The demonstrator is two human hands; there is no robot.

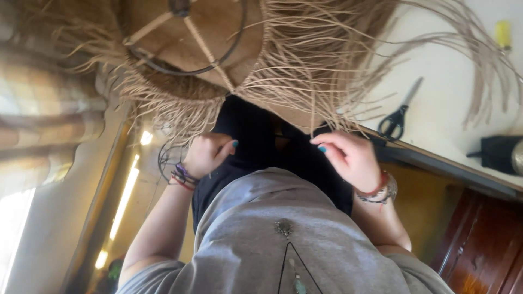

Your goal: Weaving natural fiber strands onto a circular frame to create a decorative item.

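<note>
Head view, picture looks flipped, so sides are my read from your forearms. Landmark is the straw-fringed lampshade (pixel 218 60), a woven tan shade on a dark wire ring frame (pixel 180 68) with pale spokes, sitting high in the frame with your dark-trousered lap below it. Your left hand (pixel 207 155) sits just under the fringe on the ring side of the lampshade, fingers (pixel 226 146) curled in, teal nails showing, bracelets at the wrist; looks like they may be pinching strands but you can't really tell, too blurred. Your right hand (pixel 351 158) is below the lampshade's other edge, fingers (pixel 324 144) drawn together near the tips of the loose straw strands (pixel 316 81), touching or almost touching them, grip unclear. Strands run long-axis from the lampshade rim down toward both hands, so the fringe lies straight ahead of the fingertips; right hand seems the nearer to the thick bundle. More strands fan away from the lampshade across the white surface (pixel 452 98). Black-handled scissors (pixel 397 117) lie on that surface, near the lampshade's trailing fringe, apart from your right hand. Beyond them from the lampshade, a black device (pixel 498 153) at the frame edge, and a small yellow item (pixel 502 34).
</note>
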